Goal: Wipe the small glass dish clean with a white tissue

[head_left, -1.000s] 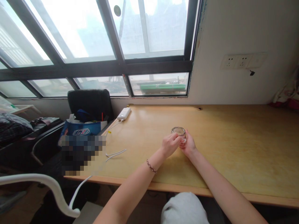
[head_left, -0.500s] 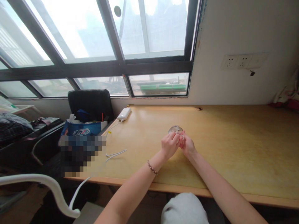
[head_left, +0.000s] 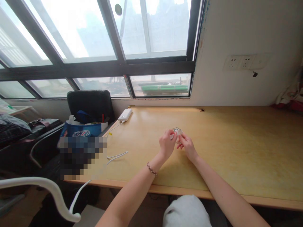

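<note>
A small, clear, glass-like object [head_left: 178, 130] with a shiny outline is between my hands above the table; its kind is too small to make out. My right hand [head_left: 188, 145] grips its right side, thumb and fingers closed around the edge. At its left side is my left hand [head_left: 167, 143], fingers curled in a pinch near a pale whitish bit. Whether that bit is a separate piece or part of the clear object, I cannot tell. A braided bracelet [head_left: 151, 169] circles my left wrist.
The wooden table [head_left: 232, 142] stretches under both arms. At its left edge lies a white power bank [head_left: 125, 115] with a white cable [head_left: 117, 155]. A black chair [head_left: 90, 102] holding a blue bag [head_left: 81, 129] stands to the left. A curved white bar [head_left: 53, 190] crosses the lower left.
My left hand has shifted slightly left and its fingers have parted from my right hand's. The clear object is turned and sits a little further left, with more of it showing between the hands.
</note>
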Motion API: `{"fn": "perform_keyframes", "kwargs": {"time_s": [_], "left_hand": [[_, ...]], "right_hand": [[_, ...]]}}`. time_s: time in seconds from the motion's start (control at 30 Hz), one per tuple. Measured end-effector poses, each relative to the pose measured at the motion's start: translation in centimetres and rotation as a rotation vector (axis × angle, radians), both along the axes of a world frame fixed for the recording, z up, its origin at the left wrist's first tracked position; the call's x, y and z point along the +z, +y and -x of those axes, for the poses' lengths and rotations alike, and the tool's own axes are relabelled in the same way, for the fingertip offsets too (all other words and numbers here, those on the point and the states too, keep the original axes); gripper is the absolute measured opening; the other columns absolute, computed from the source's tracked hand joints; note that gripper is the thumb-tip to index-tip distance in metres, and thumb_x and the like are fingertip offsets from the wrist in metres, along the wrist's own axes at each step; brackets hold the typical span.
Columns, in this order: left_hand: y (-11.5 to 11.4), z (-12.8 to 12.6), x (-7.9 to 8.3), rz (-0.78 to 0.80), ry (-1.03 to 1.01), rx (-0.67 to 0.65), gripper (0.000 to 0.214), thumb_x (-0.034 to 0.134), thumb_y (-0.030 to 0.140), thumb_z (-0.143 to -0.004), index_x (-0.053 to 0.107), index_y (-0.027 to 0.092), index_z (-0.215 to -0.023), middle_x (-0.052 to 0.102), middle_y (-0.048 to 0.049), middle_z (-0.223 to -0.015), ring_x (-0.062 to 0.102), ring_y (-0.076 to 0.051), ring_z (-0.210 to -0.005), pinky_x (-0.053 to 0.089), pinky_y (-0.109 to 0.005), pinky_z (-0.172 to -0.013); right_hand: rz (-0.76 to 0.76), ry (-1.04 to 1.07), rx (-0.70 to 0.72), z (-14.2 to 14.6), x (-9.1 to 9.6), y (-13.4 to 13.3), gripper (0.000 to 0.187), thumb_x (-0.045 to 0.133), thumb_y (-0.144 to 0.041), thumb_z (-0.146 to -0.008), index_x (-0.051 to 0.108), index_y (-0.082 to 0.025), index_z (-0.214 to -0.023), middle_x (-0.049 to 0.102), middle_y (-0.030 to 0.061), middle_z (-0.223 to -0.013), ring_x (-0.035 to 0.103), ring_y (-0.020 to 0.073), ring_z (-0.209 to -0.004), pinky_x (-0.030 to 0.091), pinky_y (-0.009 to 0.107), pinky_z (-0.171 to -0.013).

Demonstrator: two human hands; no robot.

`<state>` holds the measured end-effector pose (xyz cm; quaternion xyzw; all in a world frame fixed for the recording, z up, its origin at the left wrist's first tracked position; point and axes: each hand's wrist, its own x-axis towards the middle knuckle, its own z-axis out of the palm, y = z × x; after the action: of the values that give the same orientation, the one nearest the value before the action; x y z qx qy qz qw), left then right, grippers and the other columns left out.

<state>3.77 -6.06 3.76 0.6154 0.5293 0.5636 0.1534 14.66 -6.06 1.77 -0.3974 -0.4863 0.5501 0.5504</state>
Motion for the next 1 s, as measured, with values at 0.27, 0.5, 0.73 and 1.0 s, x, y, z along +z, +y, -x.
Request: {"fn": "perform_keyframes", "kwargs": {"time_s": [0.27, 0.5, 0.73, 1.0], "left_hand": [[2.9, 1.4, -1.0, 0.208, -0.359, -0.029, 0.025, 0.056, 0.039, -0.066, 0.048, 0.016, -0.058, 0.043, 0.004, -0.052, 0.038, -0.008, -0.051, 0.029, -0.02, -0.05], [3.5, 1.2, -1.9, 0.281, -0.43, -0.039, 0.024, 0.059, 0.035, -0.061, 0.047, 0.015, -0.056, 0.042, 0.0047, -0.051, 0.038, -0.007, -0.051, 0.03, -0.019, -0.048], [3.5, 0.7, -2.4, 0.593, -0.83, -0.368, 0.023, 0.055, 0.03, -0.061, 0.038, 0.016, -0.055, 0.032, 0.0067, -0.044, 0.027, -0.003, -0.037, 0.018, -0.018, -0.038], [2.9, 0.2, -2.6, 0.906, -0.928, -0.711, 0.018, 0.053, 0.023, -0.062, 0.037, 0.015, -0.058, 0.029, 0.0061, -0.046, 0.024, -0.001, -0.035, 0.012, -0.015, -0.036]], "right_hand": [[0.041, 0.086, 0.095, 0.0, 0.4, -0.4, 0.026, 0.053, -0.045, -0.071, 0.053, -0.019, -0.075, 0.057, -0.0019, -0.061, 0.054, 0.009, -0.04, 0.037, 0.019, -0.036], [0.143, 0.375, 0.125, -0.6, 0.0, 0.2, 0.03, 0.05, -0.047, -0.072, 0.049, -0.018, -0.064, 0.053, -0.0013, -0.06, 0.049, 0.0088, -0.039, 0.039, 0.023, -0.038], [0.156, 0.559, 0.114, -0.8, 0.7, 0.2, 0.022, 0.049, -0.038, -0.076, 0.048, -0.02, -0.063, 0.048, -0.0027, -0.059, 0.041, 0.0072, -0.043, 0.035, 0.021, -0.038], [0.154, 0.561, 0.082, -1.6, 0.7, 0.8, 0.019, 0.047, -0.038, -0.077, 0.049, -0.021, -0.069, 0.048, -0.0028, -0.059, 0.035, 0.0074, -0.041, 0.025, 0.019, -0.031]]}}
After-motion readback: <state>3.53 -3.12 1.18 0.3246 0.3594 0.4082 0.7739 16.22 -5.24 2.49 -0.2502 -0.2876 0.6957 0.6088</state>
